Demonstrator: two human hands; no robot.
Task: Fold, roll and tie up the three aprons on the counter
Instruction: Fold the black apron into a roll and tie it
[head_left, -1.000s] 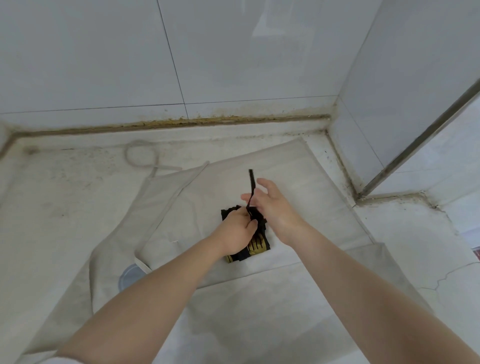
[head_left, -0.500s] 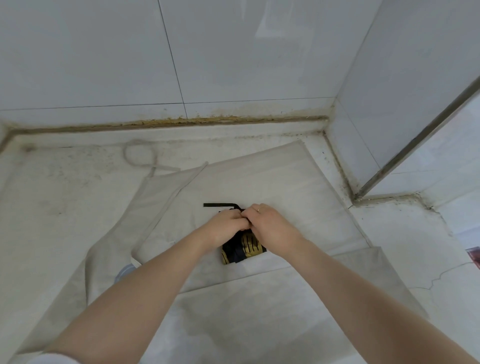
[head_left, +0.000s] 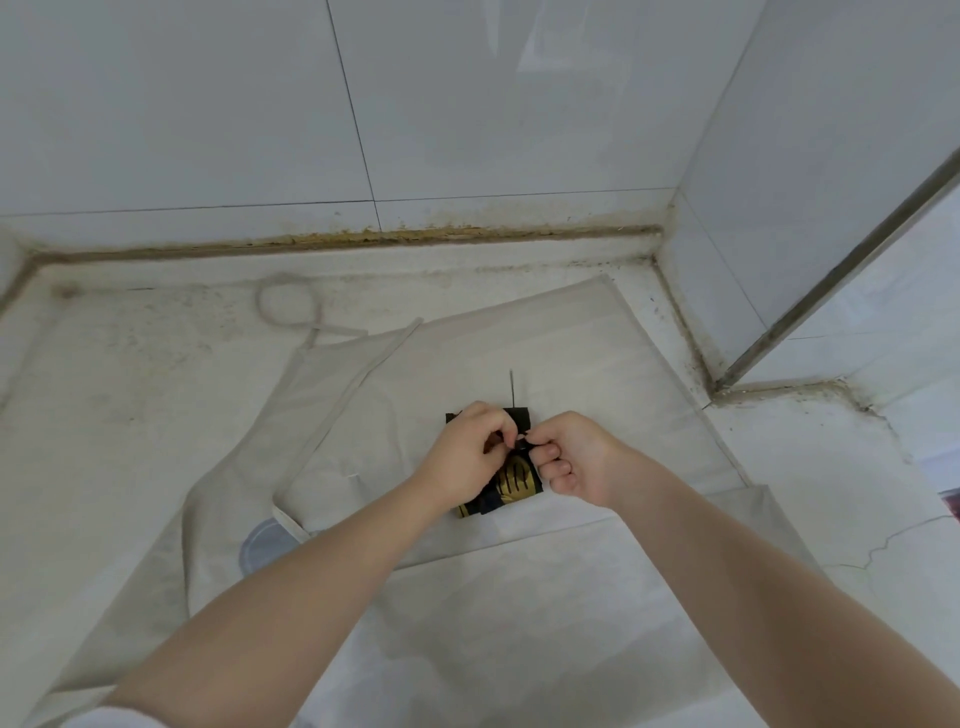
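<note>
The pale stone desk (head_left: 104, 395), stained and grimy where it meets the glossy white wall tiles (head_left: 208, 104), is carrying a beige cloth apron (head_left: 467, 358) spread flat. At its centre, a small black-and-gold rolled apron (head_left: 514, 480) is lying half hidden under both hands. The left hand (head_left: 467, 457) and right hand (head_left: 576, 457) are each pinching its thin black tie (head_left: 512, 387), one end sticking out toward 12 o'clock; the knot itself is hard to make out.

single head cam, wide-angle, looking forward and down from above and behind the hands (head_left: 519, 457), close range, tabletop (head_left: 130, 395) below, tiled wall corner beyond them
</note>
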